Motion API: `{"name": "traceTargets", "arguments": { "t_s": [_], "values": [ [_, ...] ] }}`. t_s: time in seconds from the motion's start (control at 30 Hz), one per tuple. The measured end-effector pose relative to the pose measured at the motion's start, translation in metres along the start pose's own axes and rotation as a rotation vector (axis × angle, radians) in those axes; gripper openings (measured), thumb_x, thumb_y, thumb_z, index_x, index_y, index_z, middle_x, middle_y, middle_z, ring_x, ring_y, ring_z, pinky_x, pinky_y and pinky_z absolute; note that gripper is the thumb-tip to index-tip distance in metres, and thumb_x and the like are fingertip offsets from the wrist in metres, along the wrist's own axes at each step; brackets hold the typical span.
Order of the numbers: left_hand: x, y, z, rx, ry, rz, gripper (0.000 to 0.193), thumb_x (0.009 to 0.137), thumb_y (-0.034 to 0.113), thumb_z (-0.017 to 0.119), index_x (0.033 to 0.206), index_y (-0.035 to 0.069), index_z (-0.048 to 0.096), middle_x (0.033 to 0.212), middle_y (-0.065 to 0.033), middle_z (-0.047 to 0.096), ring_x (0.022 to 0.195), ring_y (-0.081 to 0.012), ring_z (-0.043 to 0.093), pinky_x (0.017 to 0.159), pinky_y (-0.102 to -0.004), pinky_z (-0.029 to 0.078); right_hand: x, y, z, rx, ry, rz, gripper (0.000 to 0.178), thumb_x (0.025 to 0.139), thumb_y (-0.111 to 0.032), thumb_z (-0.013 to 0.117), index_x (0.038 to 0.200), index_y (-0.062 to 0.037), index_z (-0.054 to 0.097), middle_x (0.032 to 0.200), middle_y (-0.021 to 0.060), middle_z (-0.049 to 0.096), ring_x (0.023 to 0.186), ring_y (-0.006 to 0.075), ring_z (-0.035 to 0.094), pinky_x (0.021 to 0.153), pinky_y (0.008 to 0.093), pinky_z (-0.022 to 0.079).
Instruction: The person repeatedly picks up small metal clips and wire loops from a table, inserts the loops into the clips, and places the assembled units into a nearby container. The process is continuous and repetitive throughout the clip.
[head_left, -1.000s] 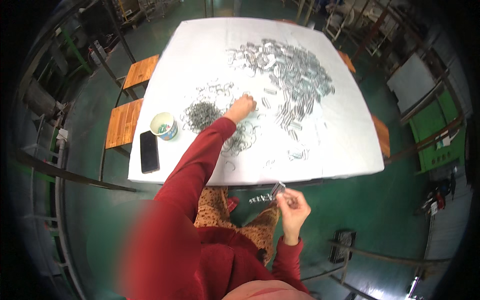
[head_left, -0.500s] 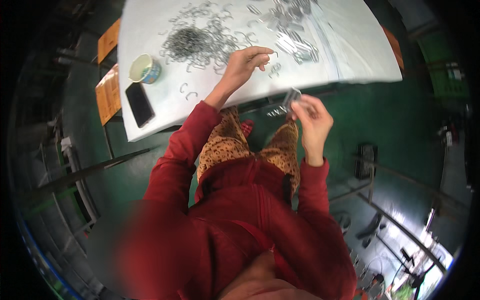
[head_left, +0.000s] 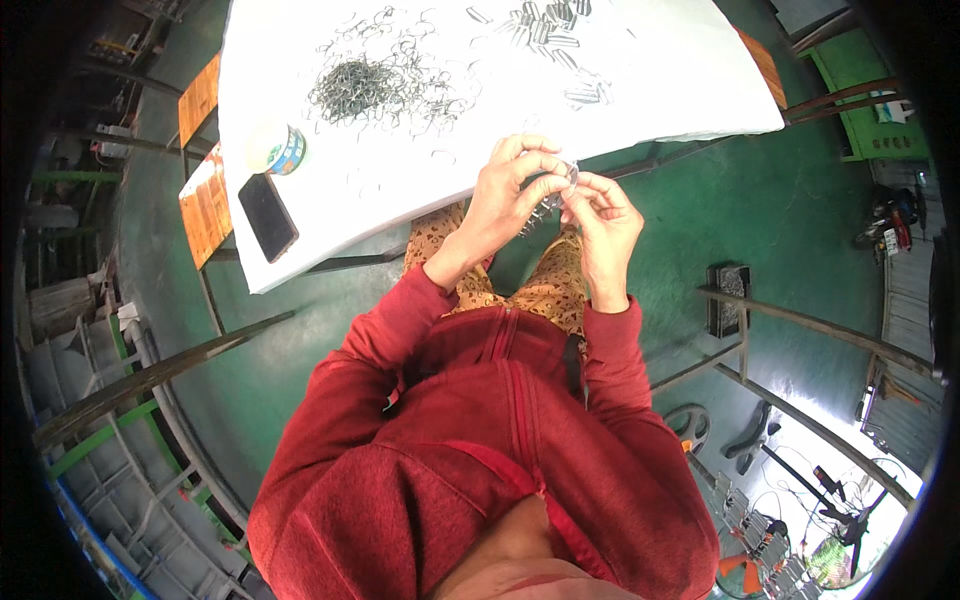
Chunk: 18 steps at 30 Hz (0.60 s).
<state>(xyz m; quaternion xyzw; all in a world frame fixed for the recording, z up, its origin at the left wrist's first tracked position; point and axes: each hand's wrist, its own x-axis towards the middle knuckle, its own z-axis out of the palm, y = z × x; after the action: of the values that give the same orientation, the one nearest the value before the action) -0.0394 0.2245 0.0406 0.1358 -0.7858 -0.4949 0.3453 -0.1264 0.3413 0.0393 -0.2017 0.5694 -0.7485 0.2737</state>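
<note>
Both hands pinch one small metal clip point(head_left: 568, 180) between fingertips: left hand point(head_left: 510, 195) grips from the left, right hand point(head_left: 603, 222) from the right. It sits just off the white table point(head_left: 660, 90) edge, above the lap.

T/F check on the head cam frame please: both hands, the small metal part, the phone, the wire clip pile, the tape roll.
1. Both hands meet in front of the table edge, over the lap. True: the left hand and the right hand pinch a small metal part together.
2. The black phone is in the right hand. False: it lies on the white table, near its corner.
3. A pile of wire clips lies on the table. True.
4. The tape roll sits on the floor. False: it is on the table, next to the phone.
</note>
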Motion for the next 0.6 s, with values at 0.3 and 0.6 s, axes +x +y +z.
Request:
{"name": "traceTargets", "arguments": {
  "t_s": [0.3, 0.6],
  "values": [
    [-0.006, 0.004, -0.001, -0.349, 0.011, -0.119, 0.007, 0.087, 0.006, 0.058, 0.093, 0.001, 0.060, 0.085, -0.0067, 0.066, 0.082, -0.0124, 0.063, 0.072, -0.0256, 0.050, 0.014, -0.024, -0.011, -0.085, -0.239, 0.028, 0.040, 0.082, 0.002, 0.063, 0.120, 0.0019, 0.048, 0.084, 0.0117, 0.066, 0.070, 0.0107, 0.061, 0.059, 0.0228, 0.050],
    [-0.005, 0.003, -0.002, -0.293, 0.057, -0.086, 0.006, 0.088, 0.006, 0.058, 0.091, 0.001, 0.059, 0.086, -0.0064, 0.066, 0.081, -0.0121, 0.063, 0.071, -0.0250, 0.050, 0.198, 0.043, -0.059, -0.360, 0.054, 0.263, 0.038, 0.092, -0.019, 0.050, 0.121, 0.0064, 0.048, 0.068, 0.0145, 0.063, 0.046, 0.0128, 0.055, 0.037, 0.0231, 0.039]
  ]
}}
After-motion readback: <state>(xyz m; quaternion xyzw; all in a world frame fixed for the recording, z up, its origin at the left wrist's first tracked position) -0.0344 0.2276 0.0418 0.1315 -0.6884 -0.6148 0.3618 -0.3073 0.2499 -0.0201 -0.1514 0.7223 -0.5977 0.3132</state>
